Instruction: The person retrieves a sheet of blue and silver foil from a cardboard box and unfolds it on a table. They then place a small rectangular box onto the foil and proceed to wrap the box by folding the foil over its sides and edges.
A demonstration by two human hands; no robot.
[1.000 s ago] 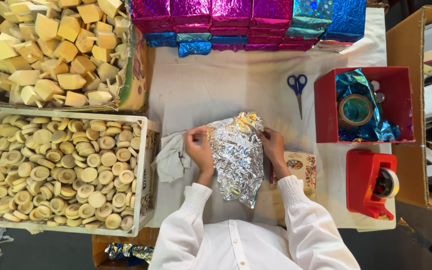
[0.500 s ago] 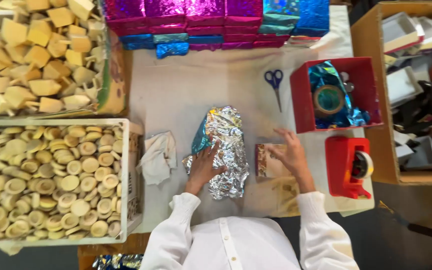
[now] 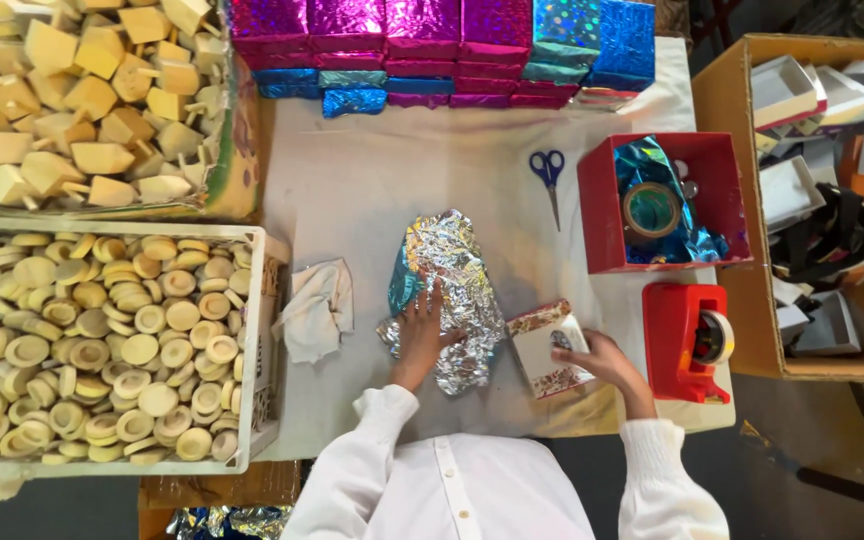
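A crinkled sheet of silver foil wrap [image 3: 449, 290] with a blue underside lies on the white table cover [image 3: 372, 180]. My left hand [image 3: 418, 335] rests flat on its lower part, fingers spread. My right hand [image 3: 600, 358] grips the right side of a small white box [image 3: 547, 348] with a patterned edge, just right of the foil.
Blue-handled scissors [image 3: 549, 172] lie above. A red bin [image 3: 664, 200] holds a tape roll and blue foil. A red tape dispenser [image 3: 687, 340] stands at right. Wrapped pink and blue boxes [image 3: 432, 45] line the far edge. Crates of wooden pieces [image 3: 92, 340] stand at left, with a white cloth [image 3: 317, 310] beside them.
Both hands let go of the foil's sides. The left now presses flat on it, and the right moved rightward and took hold of the small white box.
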